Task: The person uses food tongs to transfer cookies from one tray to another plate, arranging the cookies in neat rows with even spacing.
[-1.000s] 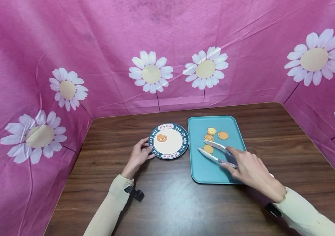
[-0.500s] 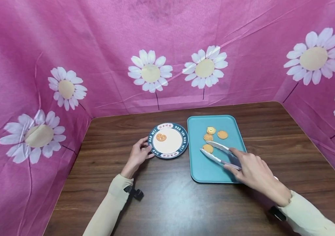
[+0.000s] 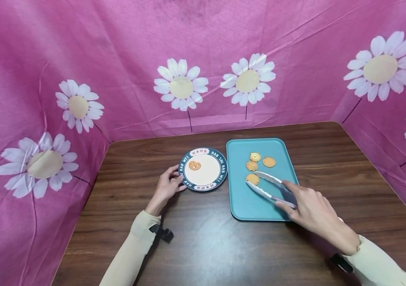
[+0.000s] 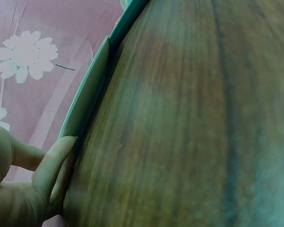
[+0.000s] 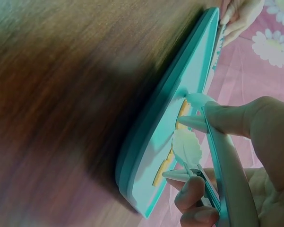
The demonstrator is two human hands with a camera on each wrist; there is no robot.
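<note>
My left hand (image 3: pixel 167 186) holds the left rim of a round plate (image 3: pixel 223 169), white with a blue lettered border. A pretzel-shaped cookie (image 3: pixel 194 165) lies on it. My right hand (image 3: pixel 313 208) grips a pair of tongs (image 3: pixel 262 193) over a teal tray (image 3: pixel 243 208). The spread tong tips stand on either side of a round cookie (image 3: pixel 253 179); whether they touch it I cannot tell. Just beyond lie a swirled cookie (image 3: pixel 251 165) and a flower-shaped cookie (image 3: pixel 255 157). Another round cookie (image 3: pixel 269 162) sits to their right. In the right wrist view, fingers and thumb wrap the tongs (image 5: pixel 234 184).
Plate and tray stand side by side, close together, on a dark wooden table (image 3: pixel 203 254). Pink cloth (image 3: pixel 131 51) with white daisies hangs behind the table and along both sides. Black straps with small devices sit on both wrists.
My right hand has drawn the tongs slightly right and back, so their tips now flank the near round cookie. The left hand stays on the plate. The view has shifted a little.
</note>
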